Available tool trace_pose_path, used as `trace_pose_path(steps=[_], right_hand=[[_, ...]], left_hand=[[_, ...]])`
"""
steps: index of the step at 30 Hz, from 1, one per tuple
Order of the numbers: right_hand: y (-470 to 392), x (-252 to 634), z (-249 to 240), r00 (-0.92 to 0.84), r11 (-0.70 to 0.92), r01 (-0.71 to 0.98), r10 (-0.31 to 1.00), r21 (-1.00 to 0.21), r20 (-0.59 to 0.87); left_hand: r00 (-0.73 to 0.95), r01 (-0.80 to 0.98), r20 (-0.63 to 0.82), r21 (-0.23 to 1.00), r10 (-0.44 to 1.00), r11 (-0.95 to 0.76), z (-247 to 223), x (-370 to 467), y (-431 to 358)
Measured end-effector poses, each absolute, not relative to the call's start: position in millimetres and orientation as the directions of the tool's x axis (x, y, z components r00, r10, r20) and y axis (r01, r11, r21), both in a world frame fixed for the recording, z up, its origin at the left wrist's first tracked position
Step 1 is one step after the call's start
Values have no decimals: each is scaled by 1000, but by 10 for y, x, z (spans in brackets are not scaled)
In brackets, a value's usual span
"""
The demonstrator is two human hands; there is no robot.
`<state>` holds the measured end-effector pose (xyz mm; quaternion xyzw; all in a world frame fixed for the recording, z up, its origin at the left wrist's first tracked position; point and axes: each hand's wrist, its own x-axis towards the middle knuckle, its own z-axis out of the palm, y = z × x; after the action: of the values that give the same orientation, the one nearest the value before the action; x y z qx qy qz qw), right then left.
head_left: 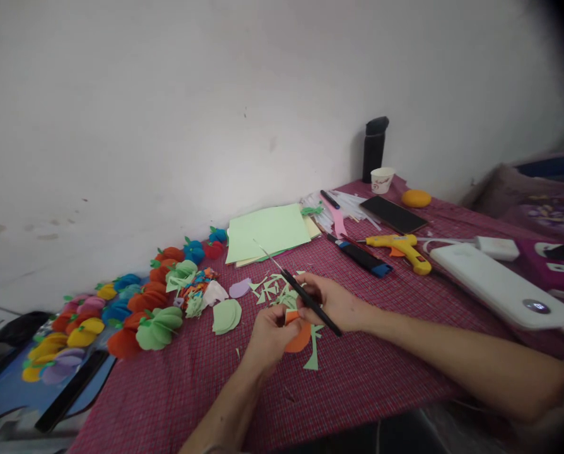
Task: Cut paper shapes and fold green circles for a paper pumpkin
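Pinched in my left hand [270, 334] is an orange paper disc [298, 339], with a small pale green paper piece against its upper edge. My right hand [332, 301] is closed around a slim knife [313, 306] with a black handle and a long thin metal blade pointing up and left. Its fingertips meet the disc's edge beside my left fingers. Light green paper scraps [272, 290] lie just behind the hands, and a longer green strip [313, 353] sits by the disc. To the left rest stacked green paper discs [226, 316] and a lilac paper disc [240, 288].
Colourful paper pumpkins [159, 328] crowd the table's left side. Green paper sheets [267, 233] lie by the wall. Rightward are a blue-black box cutter [362, 255], a yellow glue gun [402, 246], a phone [393, 214], a white power bank [504, 287], a paper cup [381, 181] and a black bottle [373, 151].
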<state>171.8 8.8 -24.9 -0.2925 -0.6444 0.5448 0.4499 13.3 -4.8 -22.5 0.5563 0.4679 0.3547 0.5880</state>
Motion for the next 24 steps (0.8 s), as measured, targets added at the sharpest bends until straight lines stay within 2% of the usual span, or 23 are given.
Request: trace_pose_path(steps=[7,12,18,24], right_hand=[[88,1732,-188,-450,156,-137,870,-978,202],[134,1737,-223,-374,175,-131,903,-976,212],[152,1730,-213,-322,167,-163,923,-972,213],[135,1700,-216,-308,172,-147,928,-974,210]], left_hand=[[319,56,-163,987,934,153,-174,134,-64],[329,-7,-155,986,932,167,-151,147,-69],[228,-86,-135,984,964,158,-165,160,-50],[196,-98,-132,983,972,154,-178,159,-54]])
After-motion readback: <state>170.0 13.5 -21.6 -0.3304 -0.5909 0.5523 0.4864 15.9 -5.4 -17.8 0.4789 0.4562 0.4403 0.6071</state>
